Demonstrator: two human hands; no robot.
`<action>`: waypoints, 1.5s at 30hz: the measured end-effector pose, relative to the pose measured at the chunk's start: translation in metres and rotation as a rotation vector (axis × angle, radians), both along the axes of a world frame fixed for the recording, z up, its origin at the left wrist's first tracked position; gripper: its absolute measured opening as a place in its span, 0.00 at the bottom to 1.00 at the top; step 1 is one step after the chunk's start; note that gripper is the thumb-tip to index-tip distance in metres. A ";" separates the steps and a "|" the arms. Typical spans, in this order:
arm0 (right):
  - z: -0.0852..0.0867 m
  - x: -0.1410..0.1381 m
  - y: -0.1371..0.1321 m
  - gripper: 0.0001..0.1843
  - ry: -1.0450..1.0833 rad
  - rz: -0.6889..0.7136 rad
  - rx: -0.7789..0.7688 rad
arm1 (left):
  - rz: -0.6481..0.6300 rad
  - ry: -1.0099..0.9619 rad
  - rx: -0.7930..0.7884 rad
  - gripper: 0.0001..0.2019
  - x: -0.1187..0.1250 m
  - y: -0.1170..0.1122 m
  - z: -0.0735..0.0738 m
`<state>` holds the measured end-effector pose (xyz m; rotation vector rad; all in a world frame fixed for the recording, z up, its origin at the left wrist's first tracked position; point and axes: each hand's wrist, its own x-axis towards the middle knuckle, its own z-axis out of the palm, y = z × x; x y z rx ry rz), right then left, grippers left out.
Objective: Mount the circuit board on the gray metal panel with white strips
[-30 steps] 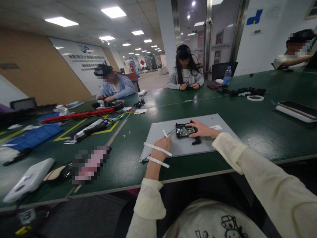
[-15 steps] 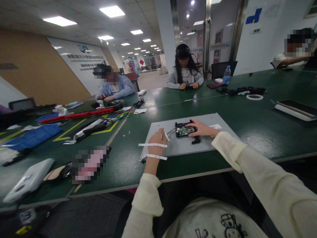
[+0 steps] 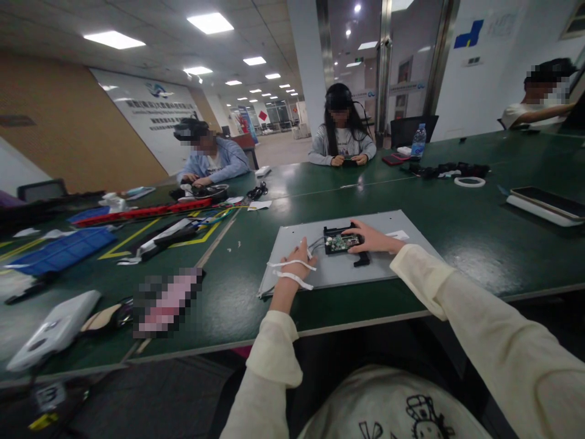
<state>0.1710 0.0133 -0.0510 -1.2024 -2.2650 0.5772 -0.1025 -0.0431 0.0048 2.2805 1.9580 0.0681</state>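
A grey metal panel (image 3: 393, 259) lies on the green table (image 3: 479, 244) in front of me. On it sits a black frame with a green circuit board (image 3: 339, 242), and thin wires (image 3: 316, 245) run out of its left side. My right hand (image 3: 373, 239) rests on the board's right end, fingers curled over it. My left hand (image 3: 295, 263) lies low on the panel just left of the wires with its fingers stretched forward. Two white tape strips (image 3: 292, 272) are stuck across its back and wrist. A small black part (image 3: 362, 261) lies by my right wrist.
Two people sit across the table and a third at the far right, all busy with their own hands. A water bottle (image 3: 419, 140), a white tape roll (image 3: 469, 181) and a flat device (image 3: 546, 204) lie right. A blue tray (image 3: 64, 250), red bar (image 3: 141, 213) and white casing (image 3: 50, 332) lie left.
My left hand has moved forward and down onto the panel, closer to the wires. The small tape piece it pinched no longer shows. My right hand has stayed on the board.
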 end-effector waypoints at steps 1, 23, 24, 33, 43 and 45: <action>0.000 0.000 0.000 0.41 -0.004 -0.001 0.000 | -0.014 0.012 -0.012 0.34 -0.002 0.001 -0.001; 0.052 -0.032 -0.041 0.29 0.651 0.074 -0.363 | -0.135 0.063 0.600 0.17 0.092 0.029 0.039; 0.054 -0.033 -0.043 0.28 0.646 0.086 -0.380 | -0.130 0.058 0.596 0.17 0.097 0.034 0.038; 0.062 -0.025 -0.041 0.21 0.811 0.046 -0.395 | -0.106 0.045 0.551 0.15 0.094 0.057 0.010; 0.041 -0.007 -0.018 0.16 1.010 -0.198 -0.491 | 0.013 -0.178 0.506 0.18 0.073 0.067 0.008; 0.034 -0.007 -0.014 0.13 0.923 -0.224 -0.591 | -0.021 -0.206 0.523 0.18 0.075 0.067 0.008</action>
